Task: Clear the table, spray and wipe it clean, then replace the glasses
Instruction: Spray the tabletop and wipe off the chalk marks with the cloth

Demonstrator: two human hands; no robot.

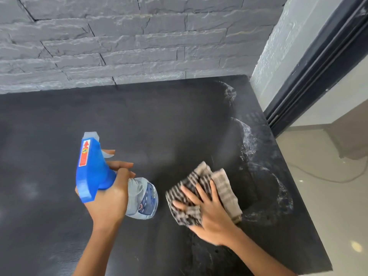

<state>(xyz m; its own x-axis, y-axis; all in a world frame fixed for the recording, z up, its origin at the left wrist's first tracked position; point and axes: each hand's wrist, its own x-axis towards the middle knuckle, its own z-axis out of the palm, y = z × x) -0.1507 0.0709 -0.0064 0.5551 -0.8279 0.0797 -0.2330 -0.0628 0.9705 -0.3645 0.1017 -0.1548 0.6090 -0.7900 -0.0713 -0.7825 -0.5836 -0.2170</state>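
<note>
A black table [139, 120] fills the view. My left hand [111, 198] grips a spray bottle [95, 172] with a blue trigger head and a clear body, held above the table's middle, one finger on the trigger. My right hand [211, 214] presses flat, fingers spread, on a folded black-and-beige checked cloth [221, 182] that lies on the table's right part. Wet white smear arcs [249, 140] curve along the table's right side. No glasses are in view.
A grey stone-brick wall [119, 42] runs along the table's far edge. At the right stand a pale wall and a dark door frame [318, 76]. Beyond the table's right edge lies a light tiled floor [328, 196] with a thin cable on it.
</note>
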